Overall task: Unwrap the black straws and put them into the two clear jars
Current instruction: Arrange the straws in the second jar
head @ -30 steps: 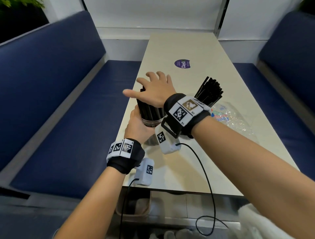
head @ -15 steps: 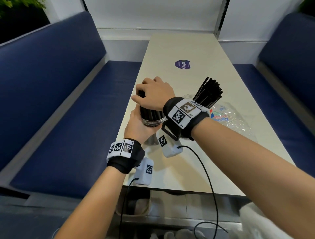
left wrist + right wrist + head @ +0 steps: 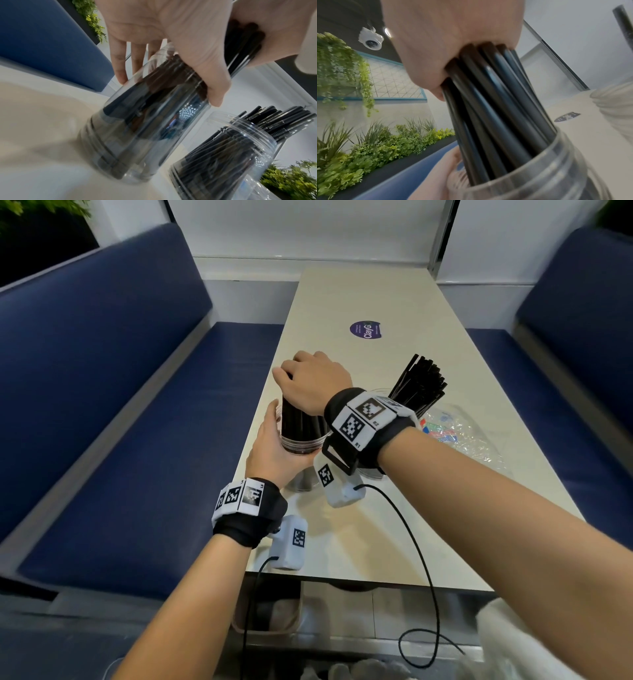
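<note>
So both hands are on the same jar at this point: the left hand (image 3: 274, 453) wraps the near jar (image 3: 149, 121) around its upper wall just under the threaded rim, fingers on the far side and thumb on the near side, while the right hand (image 3: 313, 383) sits directly above it, fingers curled down over the top ends of the black straws (image 3: 491, 105) sticking out of the mouth. In the left wrist view that jar looks tilted on the desk (image 3: 359, 529) rather than standing flat, though it's blurry, so I wouldn't swear to how much. Off to the right of the right wrist stands the second jar (image 3: 228, 152), already stuffed with its own bunch of straws (image 3: 419, 383) fanning out, and just beyond that lies the crumpled clear wrapper (image 3: 459, 433). Handling-wise, my guess is these straws are super light and smooth, so they'll slide against each other and splay the second you let go; best to bunch them from the top like this and press them down together. The jar looks like thin clear plastic, light and easy to tip, so holding it high near the rim while seating the straws makes sense.
</note>
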Tool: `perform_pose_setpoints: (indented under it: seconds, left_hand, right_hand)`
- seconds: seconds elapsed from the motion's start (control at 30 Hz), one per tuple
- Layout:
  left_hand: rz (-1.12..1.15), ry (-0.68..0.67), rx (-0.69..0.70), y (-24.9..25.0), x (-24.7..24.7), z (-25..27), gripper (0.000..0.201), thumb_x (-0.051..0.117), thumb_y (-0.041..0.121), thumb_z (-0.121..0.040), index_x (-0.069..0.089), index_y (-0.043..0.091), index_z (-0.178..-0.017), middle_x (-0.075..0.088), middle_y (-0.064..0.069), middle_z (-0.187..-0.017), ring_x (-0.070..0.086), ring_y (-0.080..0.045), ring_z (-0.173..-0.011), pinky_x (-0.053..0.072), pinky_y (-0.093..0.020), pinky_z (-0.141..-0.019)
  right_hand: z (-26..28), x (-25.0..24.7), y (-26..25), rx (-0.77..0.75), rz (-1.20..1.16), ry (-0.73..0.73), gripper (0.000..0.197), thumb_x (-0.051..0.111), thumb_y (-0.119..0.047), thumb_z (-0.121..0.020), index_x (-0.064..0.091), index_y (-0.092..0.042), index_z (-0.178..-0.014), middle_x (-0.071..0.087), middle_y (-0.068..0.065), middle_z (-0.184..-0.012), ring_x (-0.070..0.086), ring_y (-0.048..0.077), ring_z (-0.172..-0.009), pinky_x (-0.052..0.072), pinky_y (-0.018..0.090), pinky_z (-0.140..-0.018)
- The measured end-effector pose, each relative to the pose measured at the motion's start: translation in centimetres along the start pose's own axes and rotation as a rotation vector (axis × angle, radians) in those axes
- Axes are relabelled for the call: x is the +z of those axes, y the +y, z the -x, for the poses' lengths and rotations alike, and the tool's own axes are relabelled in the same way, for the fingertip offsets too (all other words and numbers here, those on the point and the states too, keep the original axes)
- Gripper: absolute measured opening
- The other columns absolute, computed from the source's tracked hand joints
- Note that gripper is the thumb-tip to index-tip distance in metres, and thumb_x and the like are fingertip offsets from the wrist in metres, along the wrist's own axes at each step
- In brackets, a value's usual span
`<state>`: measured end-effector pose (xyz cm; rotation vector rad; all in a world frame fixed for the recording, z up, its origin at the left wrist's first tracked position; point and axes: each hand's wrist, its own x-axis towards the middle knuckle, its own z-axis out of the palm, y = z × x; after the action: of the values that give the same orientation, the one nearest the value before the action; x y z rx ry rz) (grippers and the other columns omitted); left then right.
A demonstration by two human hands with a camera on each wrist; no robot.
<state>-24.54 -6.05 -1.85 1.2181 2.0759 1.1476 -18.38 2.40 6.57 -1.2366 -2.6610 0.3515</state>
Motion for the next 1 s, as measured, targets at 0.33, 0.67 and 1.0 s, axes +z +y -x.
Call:
perform_pose_setpoints:
  seconds: [0.33,0.67,1.0]
  left_hand:
    - [0.096,-0.011,-0.029,-0.7,0.1,-0.4,0.089,0.08,0.033,-0.061,0.031,0.018,-0.134,0.057,-0.002,-0.126,0.056,-0.02,-0.114,0.047,-0.035,-0.091]
    - [0.102,-0.023,0.007,-0.4,0.6,-1.2,0.082,0.08,0.03,-0.064,0.035,0.018,-0.131,0.055,0.001,-0.12,0.056,-0.017,-0.111,0.043,-0.029,-0.084]
    - [0.095,-0.042,0.01,-0.9,0.9,-1.8,0.084,0.082,0.036,-0.057,0.038,0.024,-0.127,0.058,0.005,-0.122,0.056,-0.011,-0.107,0.047,-0.033,-0.088]
  right_hand:
    - [0.3,0.5,-0.3,-0.091,0.0,-0.008,0.044,0.018,-0.026,-0.098,0.045,-0.018,-0.132,0.043,-0.005,-0.145,0.027,0.02,-0.14,0.018,0.043,-0.113]
    - [0.4,0.5,0.3,-0.101,0.03,0.03,0.043,0.018,-0.032,-0.098,0.045,-0.02,-0.131,0.044,-0.006,-0.143,0.029,0.02,-0.138,0.019,0.041,-0.111]
    - [-0.6,-0.3,1.0,-0.098,0.082,-0.023,0.056,0.06,-0.05,-0.075,0.045,-0.029,-0.125,0.044,0.003,-0.13,0.038,0.029,-0.123,0.034,0.042,-0.099]
